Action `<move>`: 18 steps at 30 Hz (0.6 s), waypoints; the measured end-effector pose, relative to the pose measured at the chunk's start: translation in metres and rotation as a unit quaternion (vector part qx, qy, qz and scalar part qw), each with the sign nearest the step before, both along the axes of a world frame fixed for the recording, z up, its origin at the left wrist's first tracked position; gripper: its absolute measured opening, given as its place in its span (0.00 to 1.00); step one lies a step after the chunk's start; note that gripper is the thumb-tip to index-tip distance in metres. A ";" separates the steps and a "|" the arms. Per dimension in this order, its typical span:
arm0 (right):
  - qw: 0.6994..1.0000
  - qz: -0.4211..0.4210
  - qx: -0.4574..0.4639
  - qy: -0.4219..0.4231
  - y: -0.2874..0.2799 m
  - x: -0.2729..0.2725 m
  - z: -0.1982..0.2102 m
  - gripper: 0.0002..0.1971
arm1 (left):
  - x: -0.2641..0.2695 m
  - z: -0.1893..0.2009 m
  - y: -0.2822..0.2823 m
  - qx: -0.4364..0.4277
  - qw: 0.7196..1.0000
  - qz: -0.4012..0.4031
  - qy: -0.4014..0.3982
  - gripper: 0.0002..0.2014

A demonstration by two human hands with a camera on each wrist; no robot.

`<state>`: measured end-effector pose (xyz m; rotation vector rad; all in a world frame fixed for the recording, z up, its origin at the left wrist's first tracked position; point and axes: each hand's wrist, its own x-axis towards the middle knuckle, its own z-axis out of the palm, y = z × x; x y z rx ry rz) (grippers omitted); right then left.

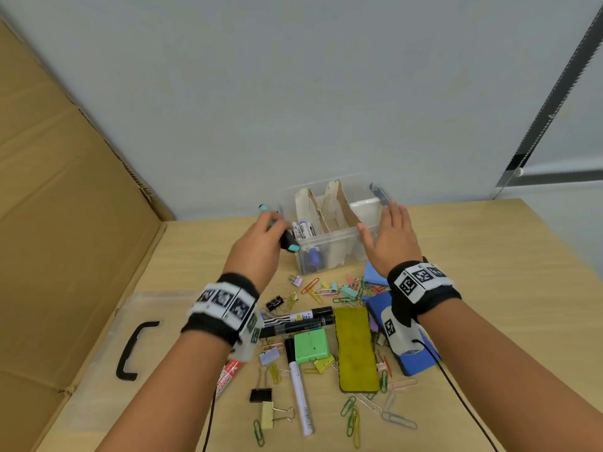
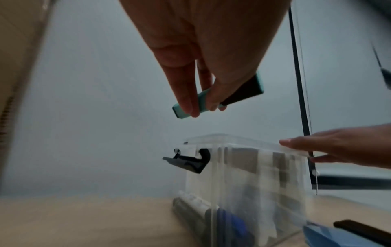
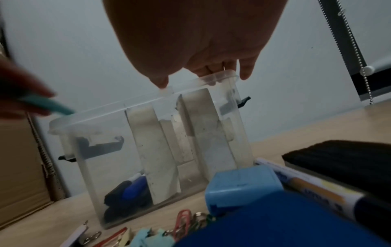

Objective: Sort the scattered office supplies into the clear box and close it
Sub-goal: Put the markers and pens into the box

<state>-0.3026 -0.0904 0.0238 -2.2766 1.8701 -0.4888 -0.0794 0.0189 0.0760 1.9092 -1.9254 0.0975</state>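
Note:
The clear box [image 1: 329, 252] stands open at the back of the table, split by cardboard dividers [image 1: 339, 203], with several markers [image 1: 303, 230] in its left compartment. My left hand [image 1: 270, 226] pinches a black marker with teal ends [image 1: 288, 239] just above the box's left rim. In the left wrist view the fingertips [image 2: 190, 107] grip the marker [image 2: 243, 93] over the box [image 2: 243, 183]. My right hand [image 1: 385, 230] is flat with straight fingers, touching the right part of the rim. The right wrist view shows its fingertips [image 3: 162, 83] on the box rim [image 3: 148, 103].
The clear lid [image 1: 98, 370] with a black handle [image 1: 133, 350] lies at the left, beside a cardboard wall [image 1: 49, 223]. In front of the box lie black markers [image 1: 300, 318], a white marker [image 1: 300, 386], a green box [image 1: 310, 345], a yellow pad [image 1: 355, 347], a blue eraser [image 1: 381, 305] and several clips.

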 end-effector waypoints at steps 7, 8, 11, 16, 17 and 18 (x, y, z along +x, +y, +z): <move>0.999 0.009 -0.015 0.047 -0.001 0.000 -0.006 0.42 | -0.013 0.003 -0.081 0.175 0.963 -0.042 -0.200 0.20; 0.999 0.011 -0.017 0.050 -0.001 0.000 -0.006 0.42 | -0.015 0.002 -0.089 0.204 0.955 -0.033 -0.213 0.19; 0.999 0.014 -0.022 0.046 0.000 0.000 -0.008 0.42 | -0.021 0.000 -0.107 0.287 0.929 -0.007 -0.234 0.18; 0.998 0.024 -0.033 0.053 -0.001 -0.002 -0.010 0.42 | -0.019 0.003 -0.102 0.309 0.936 0.001 -0.169 0.25; 0.998 0.026 -0.037 0.052 -0.002 -0.002 -0.011 0.42 | -0.018 0.004 -0.095 0.274 0.950 -0.004 -0.148 0.25; 0.998 0.028 -0.039 0.050 -0.002 -0.003 -0.011 0.42 | -0.017 0.004 -0.087 0.226 0.966 -0.012 -0.128 0.25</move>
